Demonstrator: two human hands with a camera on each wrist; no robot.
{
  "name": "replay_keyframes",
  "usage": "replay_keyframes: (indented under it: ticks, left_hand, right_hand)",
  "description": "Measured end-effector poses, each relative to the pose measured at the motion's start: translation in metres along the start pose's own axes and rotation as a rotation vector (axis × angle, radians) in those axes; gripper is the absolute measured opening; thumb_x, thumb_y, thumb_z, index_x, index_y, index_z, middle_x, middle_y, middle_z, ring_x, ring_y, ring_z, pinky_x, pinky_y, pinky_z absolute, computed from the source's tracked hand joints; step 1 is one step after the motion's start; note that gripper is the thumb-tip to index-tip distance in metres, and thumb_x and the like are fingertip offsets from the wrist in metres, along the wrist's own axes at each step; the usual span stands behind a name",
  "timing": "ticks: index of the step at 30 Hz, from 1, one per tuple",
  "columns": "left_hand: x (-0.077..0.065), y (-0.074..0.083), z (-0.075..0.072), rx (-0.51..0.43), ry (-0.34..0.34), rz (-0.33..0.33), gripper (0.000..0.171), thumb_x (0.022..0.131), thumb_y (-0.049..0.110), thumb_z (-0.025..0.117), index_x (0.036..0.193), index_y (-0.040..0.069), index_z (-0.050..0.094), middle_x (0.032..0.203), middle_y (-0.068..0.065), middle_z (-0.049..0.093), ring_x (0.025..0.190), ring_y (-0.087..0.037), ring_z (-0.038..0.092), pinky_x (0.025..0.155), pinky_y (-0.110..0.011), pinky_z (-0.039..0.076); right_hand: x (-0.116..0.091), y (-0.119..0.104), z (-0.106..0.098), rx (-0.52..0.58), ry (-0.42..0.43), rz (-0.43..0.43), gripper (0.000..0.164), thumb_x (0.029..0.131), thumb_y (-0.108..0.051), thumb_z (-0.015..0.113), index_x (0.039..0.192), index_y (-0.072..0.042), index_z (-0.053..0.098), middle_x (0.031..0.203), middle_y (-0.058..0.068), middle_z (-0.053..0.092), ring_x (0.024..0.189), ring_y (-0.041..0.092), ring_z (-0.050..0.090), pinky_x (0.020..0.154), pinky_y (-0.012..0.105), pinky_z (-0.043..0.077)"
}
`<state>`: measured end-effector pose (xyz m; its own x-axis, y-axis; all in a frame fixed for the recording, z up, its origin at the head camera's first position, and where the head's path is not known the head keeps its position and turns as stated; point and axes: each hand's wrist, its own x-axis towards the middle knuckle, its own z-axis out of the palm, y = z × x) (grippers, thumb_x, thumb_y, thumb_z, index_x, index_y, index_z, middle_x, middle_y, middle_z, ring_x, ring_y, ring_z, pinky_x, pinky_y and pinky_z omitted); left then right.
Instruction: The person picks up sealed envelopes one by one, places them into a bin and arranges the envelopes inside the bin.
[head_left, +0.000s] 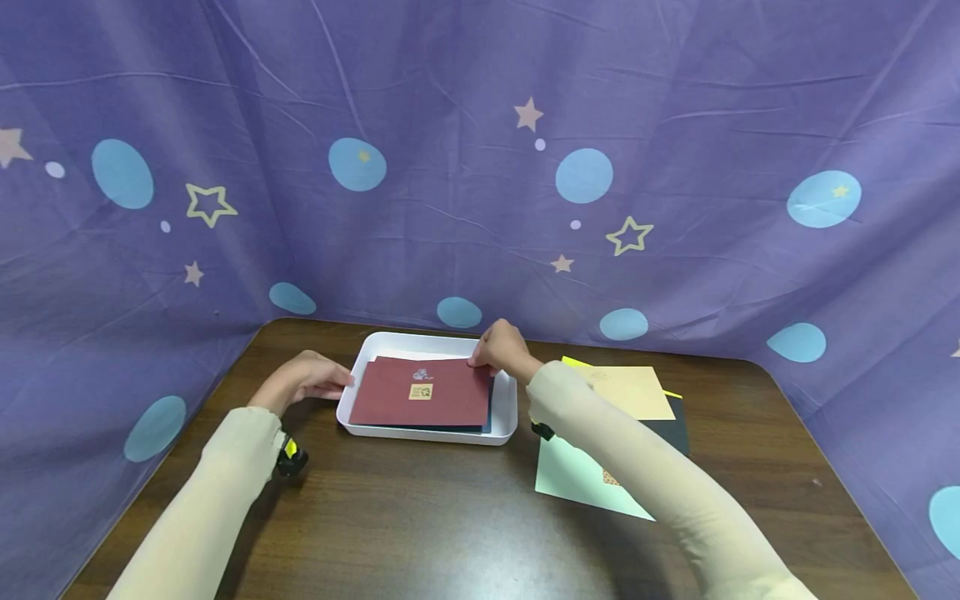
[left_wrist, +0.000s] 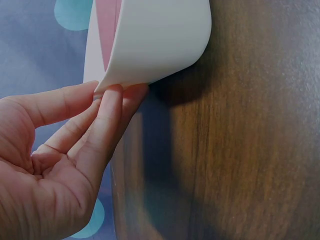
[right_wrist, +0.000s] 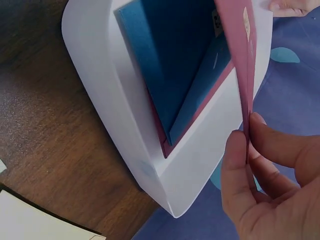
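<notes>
A white tray [head_left: 435, 434] stands toward the back of the table, with a dark red card [head_left: 420, 408] at the top of its contents. My right hand [head_left: 504, 346] pinches that card by its far right corner. In the right wrist view the red card [right_wrist: 239, 45] is lifted and tilted, and below it lie a blue card [right_wrist: 170, 55] and another red edge inside the tray. My left hand [head_left: 318, 377] holds the tray's left rim; the left wrist view shows thumb and fingers [left_wrist: 107, 107] pinching the white rim [left_wrist: 112, 75].
Right of the tray lie several papers: a cream sheet [head_left: 633, 392], a dark sheet [head_left: 672, 429], a mint green sheet [head_left: 573, 479] and a yellow edge. My right forearm crosses above them. A purple patterned curtain [head_left: 450, 250] hangs behind the brown table [head_left: 420, 517].
</notes>
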<state>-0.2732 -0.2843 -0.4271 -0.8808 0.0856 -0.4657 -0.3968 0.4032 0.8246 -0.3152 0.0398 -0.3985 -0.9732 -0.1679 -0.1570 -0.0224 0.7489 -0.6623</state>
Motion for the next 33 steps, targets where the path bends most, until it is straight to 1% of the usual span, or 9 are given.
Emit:
replay_keyframes:
  ticks: [4,6,10,12,17,20,25,29,33]
  left_hand:
    - [0.0,0.0,0.0,0.004,0.002,-0.005,0.034,0.092,0.001,0.066,0.118,-0.021,0.063,0.075,0.003,0.071,0.07,-0.005,0.067,0.068,-0.019,0.064]
    - [0.0,0.0,0.0,0.003,0.003,-0.006,0.034,0.092,0.0,0.066,0.118,-0.021,0.063,0.075,0.002,0.071,0.07,-0.005,0.067,0.068,-0.02,0.064]
    - [-0.001,0.0,0.001,-0.006,0.003,-0.007,0.034,0.092,0.0,0.066,0.118,-0.021,0.063,0.076,0.002,0.072,0.07,-0.005,0.068,0.068,-0.019,0.064]
    - [-0.001,0.0,0.001,-0.007,0.005,-0.009,0.034,0.091,0.0,0.066,0.118,-0.021,0.063,0.075,0.002,0.072,0.069,-0.005,0.068,0.067,-0.019,0.064]
    - [0.0,0.0,0.002,-0.007,0.01,-0.017,0.033,0.091,0.0,0.067,0.117,-0.02,0.064,0.075,0.002,0.071,0.068,-0.005,0.067,0.067,-0.019,0.064]
    - [0.0,0.0,0.001,-0.002,0.011,-0.017,0.034,0.092,0.001,0.066,0.118,-0.02,0.063,0.075,0.003,0.071,0.069,-0.005,0.067,0.068,-0.019,0.064]
    - [0.001,0.0,0.002,0.005,0.013,-0.017,0.035,0.093,0.001,0.065,0.12,-0.021,0.062,0.075,0.003,0.071,0.069,-0.004,0.067,0.069,-0.019,0.064]
    - [0.001,0.0,0.001,0.005,0.016,-0.016,0.035,0.092,0.001,0.065,0.119,-0.021,0.062,0.075,0.002,0.071,0.069,-0.005,0.067,0.069,-0.02,0.064]
    - [0.001,0.0,0.001,0.003,0.02,-0.012,0.035,0.092,0.001,0.066,0.119,-0.021,0.062,0.075,0.003,0.07,0.069,-0.004,0.067,0.069,-0.02,0.064]
  right_hand:
    - [0.0,0.001,0.002,-0.023,-0.013,-0.015,0.011,0.082,-0.007,0.083,0.072,-0.004,0.079,0.065,0.004,0.072,0.046,0.014,0.062,0.068,0.039,0.067]
    - [0.0,0.001,0.003,-0.051,-0.017,-0.032,0.012,0.082,-0.004,0.082,0.071,-0.004,0.078,0.065,0.003,0.071,0.045,0.011,0.057,0.062,0.035,0.065]
    - [0.0,0.001,0.006,-0.112,-0.006,-0.063,0.013,0.081,-0.003,0.082,0.069,-0.006,0.077,0.066,0.002,0.071,0.046,0.008,0.054,0.046,0.021,0.053]
    - [0.0,0.001,0.007,-0.129,0.001,-0.07,0.013,0.08,-0.003,0.082,0.069,-0.006,0.077,0.066,0.002,0.071,0.048,0.009,0.054,0.044,0.018,0.048]
    - [0.0,0.001,0.01,-0.149,0.01,-0.07,0.011,0.079,-0.003,0.083,0.071,-0.006,0.077,0.068,0.003,0.072,0.049,0.011,0.054,0.044,0.02,0.046]
    - [0.001,0.001,0.011,-0.16,0.007,-0.068,0.01,0.081,-0.003,0.081,0.073,-0.005,0.078,0.067,0.003,0.071,0.05,0.011,0.054,0.045,0.02,0.045]
    - [0.004,0.003,0.013,-0.194,0.002,-0.062,0.014,0.085,0.002,0.071,0.073,-0.003,0.077,0.06,0.0,0.063,0.052,0.011,0.052,0.046,0.019,0.042]
    - [0.006,0.004,0.014,-0.202,0.0,-0.051,0.02,0.082,0.007,0.067,0.067,-0.004,0.074,0.056,-0.001,0.056,0.053,0.012,0.049,0.045,0.02,0.038]
    - [0.006,0.006,0.015,-0.212,0.012,-0.062,0.02,0.08,0.007,0.067,0.066,-0.006,0.073,0.058,-0.002,0.057,0.056,0.013,0.049,0.046,0.02,0.037]
